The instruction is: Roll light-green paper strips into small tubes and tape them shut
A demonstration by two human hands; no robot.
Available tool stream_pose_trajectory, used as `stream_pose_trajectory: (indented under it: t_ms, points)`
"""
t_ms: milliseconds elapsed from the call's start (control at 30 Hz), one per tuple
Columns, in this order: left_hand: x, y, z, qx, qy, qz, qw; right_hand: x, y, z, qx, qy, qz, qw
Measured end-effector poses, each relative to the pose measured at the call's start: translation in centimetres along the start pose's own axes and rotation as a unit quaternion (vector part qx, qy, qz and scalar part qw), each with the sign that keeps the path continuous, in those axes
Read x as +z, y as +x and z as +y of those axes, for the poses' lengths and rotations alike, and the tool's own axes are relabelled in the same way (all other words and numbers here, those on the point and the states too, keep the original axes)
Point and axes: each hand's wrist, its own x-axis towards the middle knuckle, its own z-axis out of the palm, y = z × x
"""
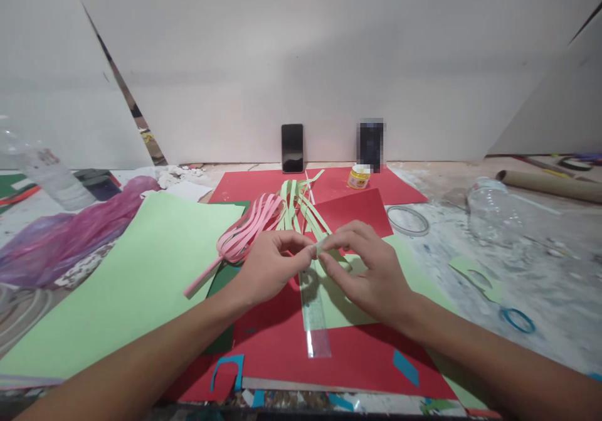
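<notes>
Just above the middle of the work surface, my left hand (270, 267) and my right hand (369, 273) meet fingertip to fingertip. Both pinch a small pale green paper strip (320, 244); its far end is hard to make out. Beneath them lies a clear plastic ruler (316, 320), partly over a light green paper sheet (338, 308) on red paper (273, 358). Behind my fingers spreads a bunch of light green paper strips (292, 202). Left of it rests a looped pink paper tassel (256, 220) with a rolled stem.
A yellow-labelled jar (359, 177) and a phone (292, 149) stand at the back. To the right are a tape ring (408, 220), a green paper offcut (477, 277), a blue ring (517, 320) and a plastic bottle (493, 211). A large green sheet (117, 283) covers the left.
</notes>
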Motion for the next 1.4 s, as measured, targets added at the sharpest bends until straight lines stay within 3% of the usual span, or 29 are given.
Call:
stream_pose_trajectory:
  t_ms: [200,633,1033,1400]
  points:
    - [0.1,-0.1,-0.1,0.001,0.028,0.012,1.000,0.1,0.1,0.1,0.011,0.018,0.019,1.000]
    - [0.9,-0.7,0.5,0.009,0.158,0.075,0.985,0.1,0.0,0.0,0.025,0.030,-0.022,0.999]
    - [1.0,-0.7,0.5,0.007,0.154,0.077,0.985,0.1,0.2,-0.2,0.065,0.033,-0.031,0.997]
    - [1.0,-1.1,1.1,0.006,0.171,0.081,0.982,-0.1,0.1,-0.1,0.023,0.027,-0.032,0.999]
